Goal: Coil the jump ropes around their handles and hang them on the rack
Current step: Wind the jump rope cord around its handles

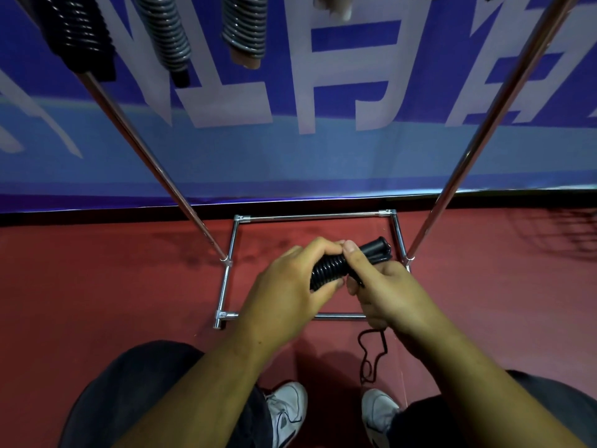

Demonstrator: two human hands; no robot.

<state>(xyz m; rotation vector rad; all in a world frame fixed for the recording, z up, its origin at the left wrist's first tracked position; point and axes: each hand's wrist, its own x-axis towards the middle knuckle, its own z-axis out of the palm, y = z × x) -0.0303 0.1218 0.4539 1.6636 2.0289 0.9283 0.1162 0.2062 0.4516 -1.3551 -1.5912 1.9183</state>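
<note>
Black coiled jump rope (334,270) is held in both hands, above the base of the chrome tube rack (310,217), closer to the rack's right upright than its left.

Left hand (290,286): grip curled round the wound section, fingers over, thumb under.

Right hand (384,289): grip pinching the rope just at the end of the winding, thumb on top. Black handle ends (378,247) stick out past that thumb toward the rack's far bar.

Loose black rope tail (371,357) hangs below the right hand, over the red floor (113,286) in front of the rack's near bar.

Up by the rack's left upright hang three wound ropes: black wound rope (82,30) crossing the upright, grey wound rope (168,30) beside it, grey wound rope with tan handle (245,27) further in. Their hanging point is out of view.

Blue banner with white lettering (323,156) runs behind the rack. White sneakers (287,412) stand in front of the rack.
</note>
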